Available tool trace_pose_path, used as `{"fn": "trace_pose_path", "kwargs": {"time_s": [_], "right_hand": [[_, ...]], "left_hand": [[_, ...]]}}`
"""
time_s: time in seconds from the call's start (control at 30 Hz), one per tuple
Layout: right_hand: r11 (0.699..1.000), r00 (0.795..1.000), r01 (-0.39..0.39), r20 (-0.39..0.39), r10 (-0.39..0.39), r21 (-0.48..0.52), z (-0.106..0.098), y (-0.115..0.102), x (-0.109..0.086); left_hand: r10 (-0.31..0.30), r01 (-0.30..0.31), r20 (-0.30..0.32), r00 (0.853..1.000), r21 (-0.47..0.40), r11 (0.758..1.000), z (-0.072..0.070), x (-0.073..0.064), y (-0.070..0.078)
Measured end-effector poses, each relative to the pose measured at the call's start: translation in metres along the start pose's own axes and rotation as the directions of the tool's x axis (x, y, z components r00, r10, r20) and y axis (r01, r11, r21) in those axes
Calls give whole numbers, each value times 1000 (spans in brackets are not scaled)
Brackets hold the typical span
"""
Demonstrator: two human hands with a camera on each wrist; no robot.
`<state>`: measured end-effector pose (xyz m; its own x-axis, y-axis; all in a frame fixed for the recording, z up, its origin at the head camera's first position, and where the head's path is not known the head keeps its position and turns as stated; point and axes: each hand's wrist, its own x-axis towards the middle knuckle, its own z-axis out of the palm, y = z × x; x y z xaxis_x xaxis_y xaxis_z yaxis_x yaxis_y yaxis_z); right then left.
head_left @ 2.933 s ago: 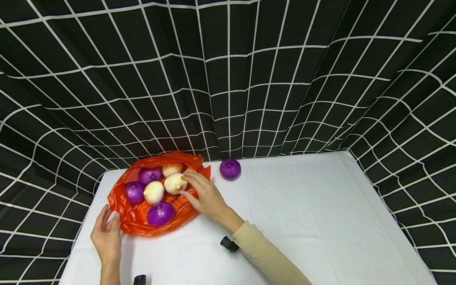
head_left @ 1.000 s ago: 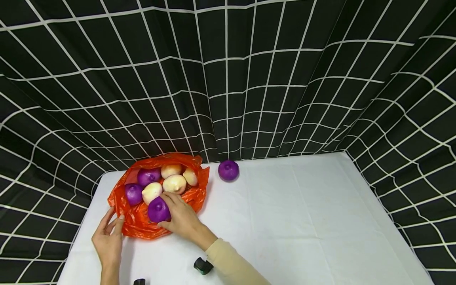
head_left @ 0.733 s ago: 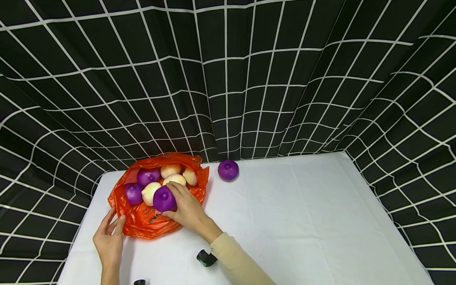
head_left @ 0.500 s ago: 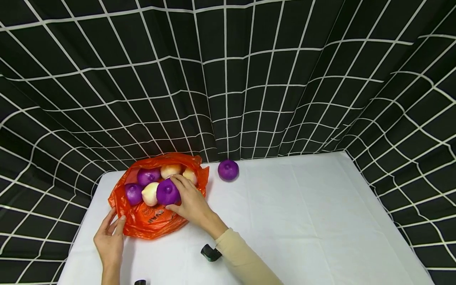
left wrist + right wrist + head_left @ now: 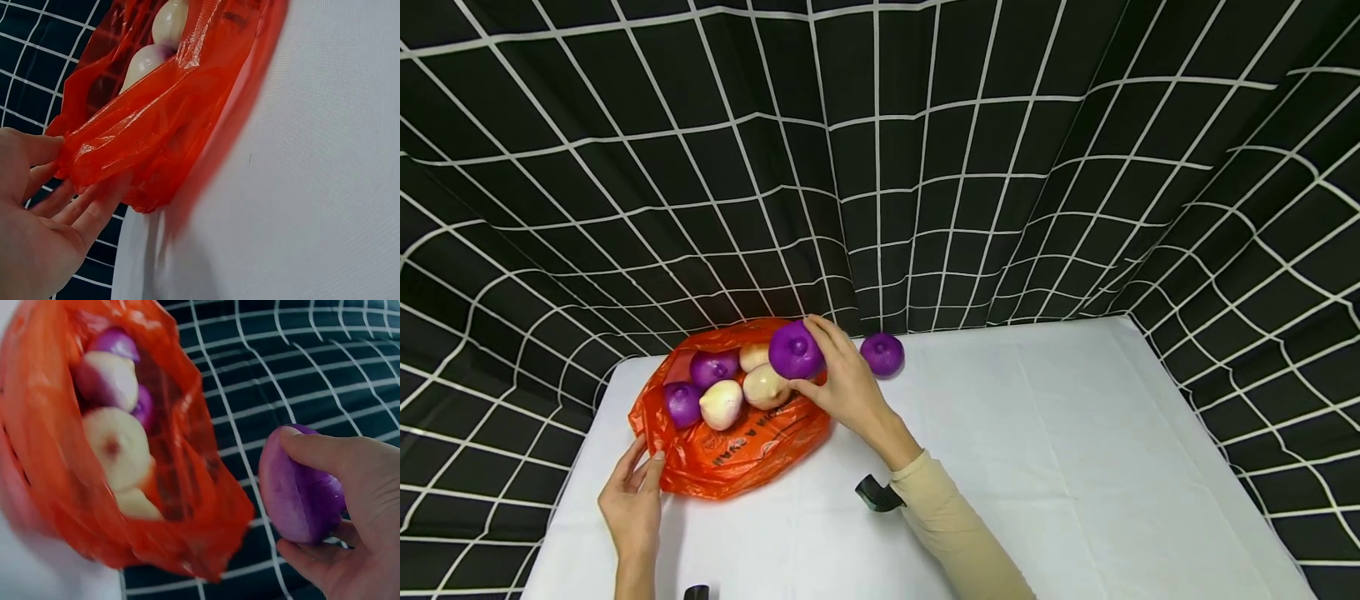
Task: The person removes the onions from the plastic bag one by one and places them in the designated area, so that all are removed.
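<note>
A purple onion (image 5: pixel 795 351) is gripped by my right hand (image 5: pixel 856 395), thumb on one side and fingers on the other. It is held up over the back right part of the orange plastic bag (image 5: pixel 700 479); in the right wrist view the held onion (image 5: pixel 294 487) appears beside the bag's mouth. Inside the open bag lie purple onions (image 5: pixel 683 405) and pale onions (image 5: pixel 722 405). My left hand (image 5: pixel 634 508) holds the bag's near left edge, and the left wrist view shows plastic (image 5: pixel 125 150) between thumb and fingers.
Another purple onion (image 5: pixel 882 355) stands on the white table cover (image 5: pixel 1037 467) at the back, right of the bag. Black cloth with a white grid (image 5: pixel 955 208) hangs behind and at both sides. Small black devices (image 5: pixel 878 493) show beside the wrists.
My right hand moved from a pale onion to the purple onion at the bag's front, took it, and lifted it back and to the right. The left hand stayed at the bag's edge.
</note>
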<state>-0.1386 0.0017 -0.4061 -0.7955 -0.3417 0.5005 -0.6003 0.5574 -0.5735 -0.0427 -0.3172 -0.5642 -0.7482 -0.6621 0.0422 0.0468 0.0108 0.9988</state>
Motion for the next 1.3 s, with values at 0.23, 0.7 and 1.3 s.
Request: {"fn": "trace_pose_path", "kwargs": {"time_s": [0.23, 0.7, 1.3], "right_hand": [[999, 997, -40, -69, 39, -12, -23, 14, 0], [986, 987, -129, -110, 118, -101, -39, 57, -20], [929, 926, -359, -162, 341, -93, -56, 138, -51]], "left_hand": [[-21, 23, -23, 1000, 69, 997, 2, -2, -1], [39, -40, 14, 999, 34, 999, 2, -12, 11], [-13, 15, -43, 999, 67, 998, 2, -10, 0]]}}
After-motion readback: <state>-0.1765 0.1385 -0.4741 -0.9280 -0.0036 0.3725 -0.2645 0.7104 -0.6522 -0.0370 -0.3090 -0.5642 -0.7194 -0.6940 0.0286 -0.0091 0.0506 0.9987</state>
